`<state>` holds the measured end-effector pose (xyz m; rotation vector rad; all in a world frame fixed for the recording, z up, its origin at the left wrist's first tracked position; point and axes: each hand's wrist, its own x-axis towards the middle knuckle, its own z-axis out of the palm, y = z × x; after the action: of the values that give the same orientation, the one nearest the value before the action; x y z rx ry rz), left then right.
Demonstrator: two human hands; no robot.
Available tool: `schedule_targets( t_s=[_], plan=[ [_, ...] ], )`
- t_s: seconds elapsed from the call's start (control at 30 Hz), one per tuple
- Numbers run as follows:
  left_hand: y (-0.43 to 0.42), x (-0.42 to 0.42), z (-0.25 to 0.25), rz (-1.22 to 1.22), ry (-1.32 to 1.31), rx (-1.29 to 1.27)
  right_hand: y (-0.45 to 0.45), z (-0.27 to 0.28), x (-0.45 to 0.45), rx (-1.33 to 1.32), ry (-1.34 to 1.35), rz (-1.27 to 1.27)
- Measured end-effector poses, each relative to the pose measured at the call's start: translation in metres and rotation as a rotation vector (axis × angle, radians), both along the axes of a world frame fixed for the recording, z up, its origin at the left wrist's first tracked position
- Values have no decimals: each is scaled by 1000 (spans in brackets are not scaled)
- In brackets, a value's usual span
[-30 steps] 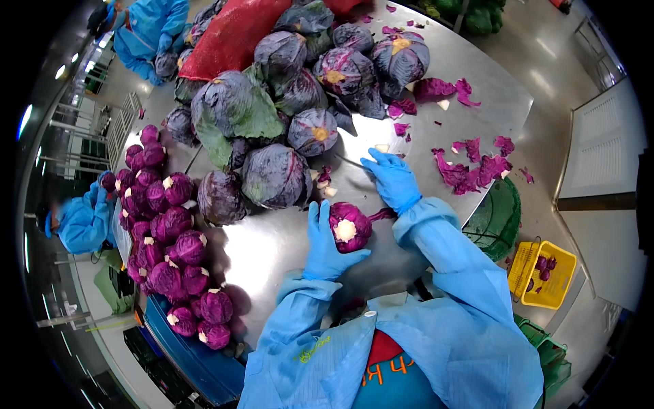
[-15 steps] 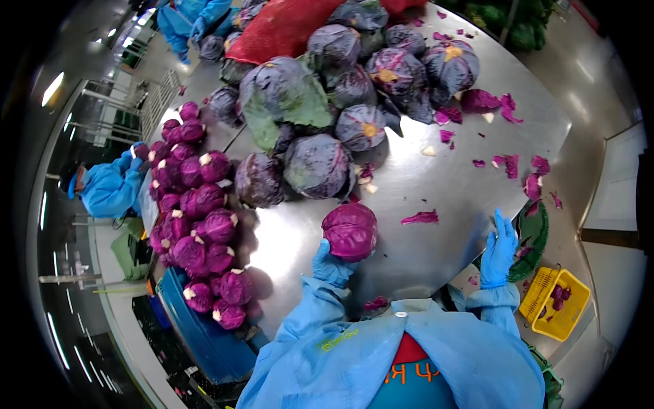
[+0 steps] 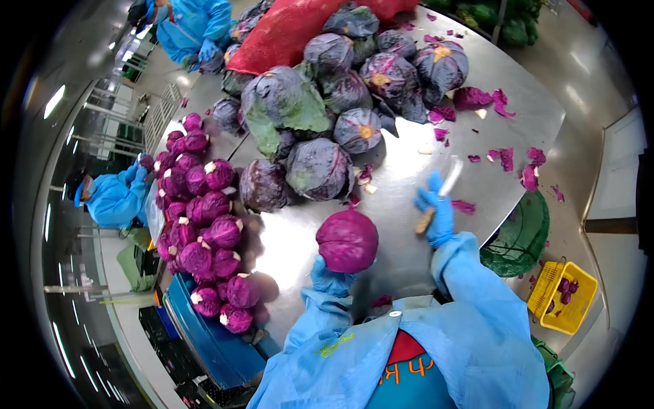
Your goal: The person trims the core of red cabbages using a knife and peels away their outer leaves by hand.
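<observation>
My left hand (image 3: 332, 278), in a blue glove, holds a peeled red cabbage (image 3: 347, 238) from below, over the near part of the metal table. My gloved right hand (image 3: 437, 210) is closed around a knife (image 3: 450, 177) to the right of this cabbage. The knife's pale blade points up and away, and its brown handle sticks out below the fingers. Blade and cabbage are apart. Beyond my hands lie several untrimmed red cabbages (image 3: 319, 169) with dull outer leaves. At left, trimmed red cabbages (image 3: 208, 206) are heaped along the table edge.
A red mesh sack (image 3: 283, 37) lies among the far cabbages. Leaf scraps (image 3: 505, 158) litter the metal table (image 3: 402, 273). Off its right edge are a green basket (image 3: 521, 235) and a yellow crate (image 3: 569, 296). Two co-workers in blue (image 3: 117, 199) stand at left and far left.
My right hand has come from the table's right edge toward the middle and now shows a knife. The cabbage in my left hand has turned slightly and come a little nearer.
</observation>
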<state>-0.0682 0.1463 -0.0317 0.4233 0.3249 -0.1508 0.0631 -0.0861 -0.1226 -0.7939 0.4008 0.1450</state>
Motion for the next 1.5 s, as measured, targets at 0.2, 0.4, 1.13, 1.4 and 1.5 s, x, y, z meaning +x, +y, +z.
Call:
schedule_targets(
  t_s=[0.2, 0.4, 1.13, 1.4, 1.5],
  plan=[
    [-46, 26, -9, -172, -42, 827, -157, 18, -43, -602, 185, -164],
    [-110, 38, -1, -316, -351, 1734, -130, 69, -104, -1018, -259, 456],
    [-144, 81, 2, -480, -296, 1990, -122, 69, -78, -1640, -606, 689],
    [-156, 98, 15, -659, -216, 1987, -111, 67, -57, -1645, -295, 723],
    [-161, 90, 19, -707, -285, 2059, -113, 41, -21, -1451, -74, 574]
  ],
)
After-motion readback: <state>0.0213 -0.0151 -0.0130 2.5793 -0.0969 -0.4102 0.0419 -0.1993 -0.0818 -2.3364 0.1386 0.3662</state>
